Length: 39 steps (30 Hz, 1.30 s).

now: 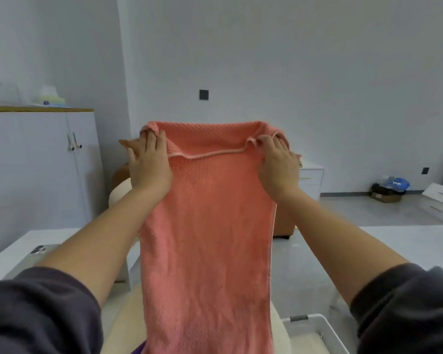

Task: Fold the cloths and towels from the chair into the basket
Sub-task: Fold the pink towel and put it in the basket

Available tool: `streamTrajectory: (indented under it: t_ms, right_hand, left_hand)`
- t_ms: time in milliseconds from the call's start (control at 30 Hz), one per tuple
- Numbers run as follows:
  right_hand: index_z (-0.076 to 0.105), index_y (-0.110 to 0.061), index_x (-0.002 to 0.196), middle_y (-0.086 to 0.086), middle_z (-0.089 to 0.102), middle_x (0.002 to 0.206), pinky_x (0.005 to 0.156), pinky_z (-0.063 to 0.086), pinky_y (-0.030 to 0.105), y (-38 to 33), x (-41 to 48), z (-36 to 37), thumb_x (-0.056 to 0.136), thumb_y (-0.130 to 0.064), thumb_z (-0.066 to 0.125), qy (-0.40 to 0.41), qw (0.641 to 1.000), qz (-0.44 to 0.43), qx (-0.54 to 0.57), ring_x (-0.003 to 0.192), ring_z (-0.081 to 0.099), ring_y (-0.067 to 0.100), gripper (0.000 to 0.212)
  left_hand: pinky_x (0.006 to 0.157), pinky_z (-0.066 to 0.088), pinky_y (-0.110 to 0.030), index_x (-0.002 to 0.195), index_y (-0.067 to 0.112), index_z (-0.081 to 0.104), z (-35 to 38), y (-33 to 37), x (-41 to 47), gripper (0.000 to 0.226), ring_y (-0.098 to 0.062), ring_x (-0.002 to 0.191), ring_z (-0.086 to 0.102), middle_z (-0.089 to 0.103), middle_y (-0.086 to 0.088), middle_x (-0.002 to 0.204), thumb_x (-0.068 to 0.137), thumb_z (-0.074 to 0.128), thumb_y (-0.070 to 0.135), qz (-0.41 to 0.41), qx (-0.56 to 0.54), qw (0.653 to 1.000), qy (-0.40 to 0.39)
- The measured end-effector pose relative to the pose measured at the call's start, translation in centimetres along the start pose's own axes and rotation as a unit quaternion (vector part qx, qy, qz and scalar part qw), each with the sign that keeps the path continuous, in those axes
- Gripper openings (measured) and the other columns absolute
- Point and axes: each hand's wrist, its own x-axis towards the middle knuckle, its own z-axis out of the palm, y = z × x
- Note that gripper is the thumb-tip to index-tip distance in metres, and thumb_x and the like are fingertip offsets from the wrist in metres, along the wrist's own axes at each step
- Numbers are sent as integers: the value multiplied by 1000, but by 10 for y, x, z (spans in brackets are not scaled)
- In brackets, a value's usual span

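A salmon-pink towel [207, 238] hangs lengthwise in front of me, held up at arm's length. My left hand [149, 162] grips its upper left corner and my right hand [276, 164] grips its upper right corner, fingers curled over the edge. The top hem folds over toward me between the hands. The towel's lower end drops out of view at the bottom. A white basket [317, 328] shows at the lower right, beside a cream cushioned chair [123, 328] below the towel. A bit of purple cloth [138, 348] peeks out at the bottom.
A white table [16, 251] with a phone [40, 249] lies at the left, another white surface [407, 238] at the right. A white cabinet [36, 162] stands at the far left, a brown seat [283, 226] and a small white drawer unit [310, 180] behind the towel.
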Motion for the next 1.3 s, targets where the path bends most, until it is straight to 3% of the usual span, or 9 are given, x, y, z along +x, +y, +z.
streamTrajectory:
  t_ms: [233, 333, 467, 600, 733, 867, 967, 1133, 1300]
  right_hand:
    - [56, -18, 107, 3, 64, 81, 57, 40, 33, 7, -91, -4, 94, -17, 45, -73, 989, 121, 50, 70, 57, 27, 17]
    - [57, -22, 104, 4, 66, 74, 62, 50, 41, 10, -143, -11, 95, -25, 43, -139, 971, 173, 88, 68, 61, 27, 17]
    - [58, -23, 85, -4, 57, 54, 53, 51, 36, 16, -209, -21, 96, -25, 41, -247, 926, 229, 169, 51, 59, 19, 20]
    - [56, -9, 76, 8, 62, 55, 50, 47, 24, 19, -258, -35, 94, -10, 41, -429, 821, 287, 246, 47, 61, 18, 23]
    - [54, -15, 83, 2, 66, 71, 57, 41, 21, 19, -288, -41, 96, -17, 41, -551, 723, 329, 256, 65, 60, 11, 18]
    - [58, -18, 90, -8, 68, 68, 60, 36, 23, 20, -296, -41, 95, -18, 45, -548, 697, 360, 289, 67, 50, 7, 14]
    - [62, -22, 89, -7, 70, 77, 73, 39, 28, 25, -295, -34, 94, -25, 47, -574, 670, 361, 302, 71, 53, 6, 16]
    - [60, -22, 86, -2, 71, 82, 74, 39, 31, 25, -291, -19, 97, -23, 45, -546, 636, 381, 389, 74, 60, 8, 18]
    - [57, -15, 97, 3, 71, 83, 75, 48, 31, 33, -287, 6, 98, -15, 43, -476, 623, 413, 463, 75, 64, 15, 14]
  left_hand:
    - [75, 40, -40, 103, 12, 60, 4, -20, -83, 24, -36, 92, 58, 64, -12, 101, 84, 47, 4, -46, -154, 987, 7]
    - [61, 34, -34, 79, 15, 54, 6, -29, -123, 13, -35, 77, 52, 57, -8, 77, 89, 46, 16, -91, -148, 982, -71]
    - [59, 33, -35, 66, 10, 47, 14, -44, -178, 24, -31, 74, 49, 48, -8, 80, 88, 47, 18, -80, -141, 979, -125]
    - [77, 42, -38, 73, 18, 53, 21, -52, -222, 18, -25, 90, 54, 49, 1, 93, 84, 43, 26, -21, -65, 964, -255]
    - [68, 35, -31, 74, 20, 52, 24, -45, -255, 15, -21, 91, 56, 60, 1, 89, 82, 41, 14, 31, 47, 899, -433]
    - [81, 41, -30, 104, 25, 54, 31, -29, -271, 21, -20, 103, 55, 57, 1, 117, 84, 48, 21, 86, 94, 811, -570]
    - [97, 39, -36, 128, 23, 43, 39, -13, -271, 56, -24, 117, 49, 46, -2, 132, 78, 57, 45, 122, 152, 747, -635]
    - [89, 41, -36, 128, 24, 42, 57, 28, -278, 75, -20, 109, 49, 46, 2, 124, 70, 53, 70, 136, 3, 809, -572]
    - [79, 45, -36, 101, 19, 52, 94, 44, -285, 17, -27, 101, 57, 58, -4, 108, 87, 49, 29, 90, -64, 888, -446]
